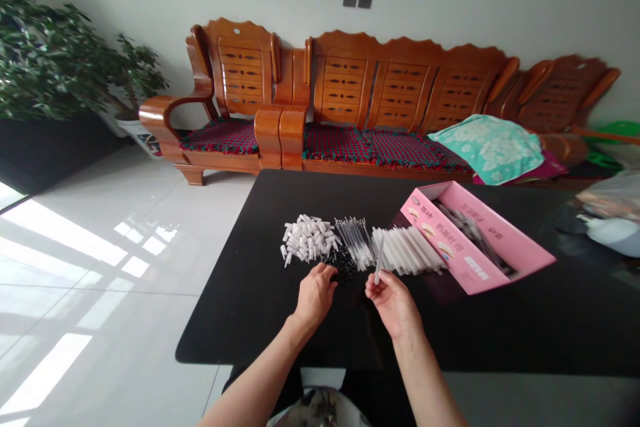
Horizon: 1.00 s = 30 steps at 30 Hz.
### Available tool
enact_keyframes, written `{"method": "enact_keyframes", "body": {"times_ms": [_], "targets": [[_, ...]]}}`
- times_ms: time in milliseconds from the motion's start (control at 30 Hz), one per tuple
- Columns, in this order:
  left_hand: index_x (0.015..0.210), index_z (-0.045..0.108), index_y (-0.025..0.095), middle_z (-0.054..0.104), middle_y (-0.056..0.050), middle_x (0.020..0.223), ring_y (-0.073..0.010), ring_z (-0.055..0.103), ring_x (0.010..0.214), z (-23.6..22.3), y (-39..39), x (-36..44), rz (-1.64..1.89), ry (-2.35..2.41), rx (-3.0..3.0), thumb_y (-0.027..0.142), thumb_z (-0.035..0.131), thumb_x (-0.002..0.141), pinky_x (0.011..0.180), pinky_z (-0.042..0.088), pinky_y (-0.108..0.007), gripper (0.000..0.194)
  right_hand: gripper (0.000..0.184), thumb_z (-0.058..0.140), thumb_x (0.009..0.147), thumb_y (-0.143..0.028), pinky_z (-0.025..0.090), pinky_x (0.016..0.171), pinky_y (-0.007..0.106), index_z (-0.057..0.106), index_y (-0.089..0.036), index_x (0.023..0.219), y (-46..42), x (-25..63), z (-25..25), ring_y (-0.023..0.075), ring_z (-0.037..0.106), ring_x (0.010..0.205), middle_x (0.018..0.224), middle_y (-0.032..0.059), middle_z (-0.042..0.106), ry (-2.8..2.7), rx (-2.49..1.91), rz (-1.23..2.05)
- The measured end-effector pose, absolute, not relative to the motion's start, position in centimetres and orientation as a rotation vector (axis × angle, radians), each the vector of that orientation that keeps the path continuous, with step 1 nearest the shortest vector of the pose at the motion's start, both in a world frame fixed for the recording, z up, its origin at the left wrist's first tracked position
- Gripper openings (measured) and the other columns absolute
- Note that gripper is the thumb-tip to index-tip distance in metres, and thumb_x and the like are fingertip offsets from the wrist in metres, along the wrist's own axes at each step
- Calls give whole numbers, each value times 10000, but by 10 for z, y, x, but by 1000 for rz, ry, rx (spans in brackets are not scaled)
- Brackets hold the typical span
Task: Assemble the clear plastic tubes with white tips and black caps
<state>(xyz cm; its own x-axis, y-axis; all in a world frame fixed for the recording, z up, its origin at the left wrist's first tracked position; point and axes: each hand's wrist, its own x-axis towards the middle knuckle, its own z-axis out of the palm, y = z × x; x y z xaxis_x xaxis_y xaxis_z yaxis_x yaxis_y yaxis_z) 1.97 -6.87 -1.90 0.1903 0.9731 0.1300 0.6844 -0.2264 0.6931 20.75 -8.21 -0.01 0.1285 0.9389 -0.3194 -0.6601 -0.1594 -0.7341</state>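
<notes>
Pinching clear tube (379, 259) | right grip (393, 303) closed | left grip (315, 297) curled, black pieces (341, 265) | pink carton (467, 240)

Hands hiding parts, carton contents unclear
The left hand (315, 297) covers some black pen parts (340, 267); the right hand (395, 303) hides a clear tube's (379, 260) lower end; at two o'clock, the pink carton's (465, 260) contents are too small to tell.

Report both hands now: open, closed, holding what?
Left hand: fingers curled onto the black plastic pieces; cannot tell if holding any.
Right hand: closed, holding a clear pen tube upright.
</notes>
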Motion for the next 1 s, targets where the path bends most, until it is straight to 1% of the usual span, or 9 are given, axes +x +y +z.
{"method": "enact_keyframes", "body": {"times_ms": [67,167,300,367,467,533,667,833,1000], "targets": [[999,674,213,645,-53,943,-201,608,911,-17,-68,21,719,1563,2016,114,593,866,793,444,-283,185,197,863,631,-241,508,522,243,718,-159,735,-82,206,-4,128,604,578,655,14,672,-317,-929,1480],[957,671,207,635,-50,904,-196,606,876,-15,-69,20,700,1565,2041,112,566,883,756,438,-275,159,273,891,605,-213,526,564,215,754,-148,831,-82,202,-4,111,614,614,676,9,680,-223,-893,1516],[933,707,198,651,-50,883,-183,610,834,-14,-70,18,863,1509,1933,99,555,874,759,445,-281,190,327,907,595,-209,537,601,206,765,-140,881,-81,197,1,104,626,644,715,17,696,-189,-850,1590],[926,736,193,666,-48,879,-166,612,780,-11,-68,16,996,1445,1731,121,584,858,735,458,-276,182,342,906,600,-227,542,603,222,766,-152,903,-80,194,6,114,633,652,719,14,694,-217,-826,1620],[921,754,159,645,-25,738,-118,562,603,-3,-64,12,1102,1228,1230,234,673,826,584,445,-231,146,310,888,621,-248,547,600,248,764,-174,895,-77,187,15,130,640,659,723,10,691,-266,-805,1640],[926,747,130,633,-14,698,-87,541,556,5,-61,9,1121,1028,896,299,754,777,532,432,-195,225,268,885,611,-231,553,617,254,760,-180,842,-75,181,22,135,652,673,733,13,700,-264,-800,1631],[923,734,104,674,-41,770,-72,602,611,18,-61,4,1121,783,540,270,854,695,577,497,-162,307,217,872,611,-217,557,624,271,742,-189,784,-71,170,36,149,668,676,755,26,726,-332,-797,1610],[914,720,91,688,-49,738,-87,644,618,26,-65,2,1104,714,441,191,847,713,584,536,-155,258,233,875,614,-227,550,615,260,734,-178,793,-71,161,42,155,679,670,760,50,753,-384,-820,1578],[897,711,91,694,-43,727,-81,652,611,30,-67,5,1122,676,405,192,858,707,602,549,-152,260,253,886,621,-239,524,567,227,720,-165,798,-74,152,42,140,662,624,700,38,735,-466,-899,1456]]}}
